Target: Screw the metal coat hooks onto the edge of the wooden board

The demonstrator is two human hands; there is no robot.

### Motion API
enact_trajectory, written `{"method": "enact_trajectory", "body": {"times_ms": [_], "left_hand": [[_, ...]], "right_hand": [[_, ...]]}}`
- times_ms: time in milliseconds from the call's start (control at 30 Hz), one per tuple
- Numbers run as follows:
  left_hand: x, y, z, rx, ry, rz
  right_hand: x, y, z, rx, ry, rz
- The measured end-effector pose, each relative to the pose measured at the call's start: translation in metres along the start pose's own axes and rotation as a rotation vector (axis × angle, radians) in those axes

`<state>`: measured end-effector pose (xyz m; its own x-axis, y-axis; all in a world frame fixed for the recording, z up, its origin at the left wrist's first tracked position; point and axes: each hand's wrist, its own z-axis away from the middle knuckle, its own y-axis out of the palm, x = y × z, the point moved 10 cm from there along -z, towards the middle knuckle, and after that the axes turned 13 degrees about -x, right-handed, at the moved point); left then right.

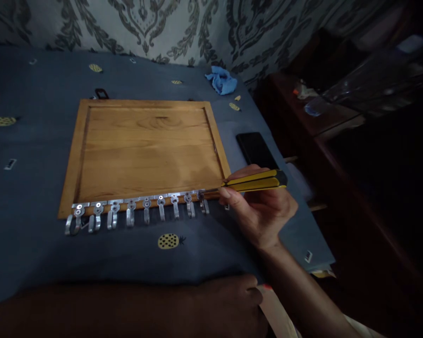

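Observation:
A wooden board (144, 150) lies flat on a blue patterned cloth (31, 141). A row of several metal hooks (137, 211) is fixed along its near edge. My right hand (261, 211) grips a yellow and black screwdriver (257, 180), its thin tip pointing left at the rightmost hook (202, 202). My left hand (229, 305) rests low at the frame's bottom edge in shadow, fingers curled, next to a pale strip (275, 310) with a red end; I cannot make out what, if anything, it holds.
A black phone (255, 149) lies right of the board. A crumpled blue rag (222, 80) sits at the back by the patterned wall. A dark wooden shelf (320, 122) with clutter stands to the right, beyond the cloth's edge.

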<state>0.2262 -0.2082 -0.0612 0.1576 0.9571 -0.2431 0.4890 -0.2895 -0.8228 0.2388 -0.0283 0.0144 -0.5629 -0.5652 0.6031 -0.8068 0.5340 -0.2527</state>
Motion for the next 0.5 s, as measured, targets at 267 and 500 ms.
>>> {"method": "enact_trajectory", "body": {"times_ms": [267,500], "left_hand": [[0.000,0.002,0.002,0.017,0.006,-0.009],[-0.001,0.005,0.001,0.003,-0.004,-0.037]], "right_hand": [[0.003,-0.005,-0.003,-0.052,0.016,-0.049],[-0.002,-0.017,-0.004,-0.107,0.107,0.061]]}}
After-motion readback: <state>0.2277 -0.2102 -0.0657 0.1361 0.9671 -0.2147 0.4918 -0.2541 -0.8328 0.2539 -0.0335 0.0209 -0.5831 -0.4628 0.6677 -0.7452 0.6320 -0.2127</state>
